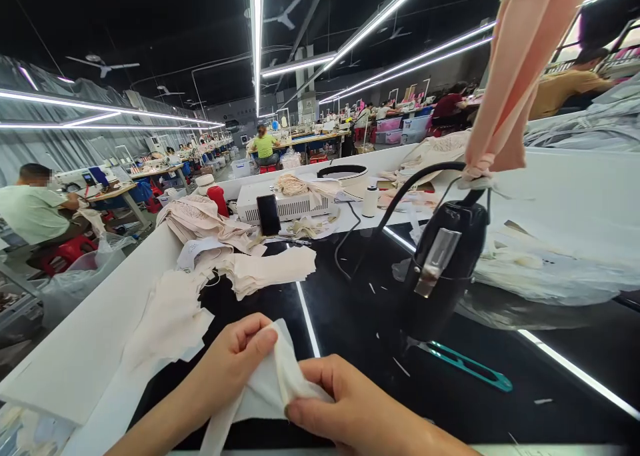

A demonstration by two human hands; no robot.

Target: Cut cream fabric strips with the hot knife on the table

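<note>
A piece of white fabric (265, 393) is stretched between my two hands above the black tabletop (360, 336). My left hand (240, 353) pinches its upper edge between thumb and fingers. Lower and to the right, my right hand (337, 396) grips the other side, thumb pressed on the folded edge. A narrow strip of the cloth hangs toward the bottom of the view. Cream fabric pieces (273, 269) lie stacked beyond my hands, and another pile of cream pieces (163, 316) spreads out to the left.
A black iron-like device (445, 263) with a cable stands right, pink fabric (515, 76) hanging above. Near it lies a teal-handled tool (470, 366). Farther back are a phone (269, 215), a white box (245, 203) and a thread spool (370, 201). A white side panel (95, 323) borders the left.
</note>
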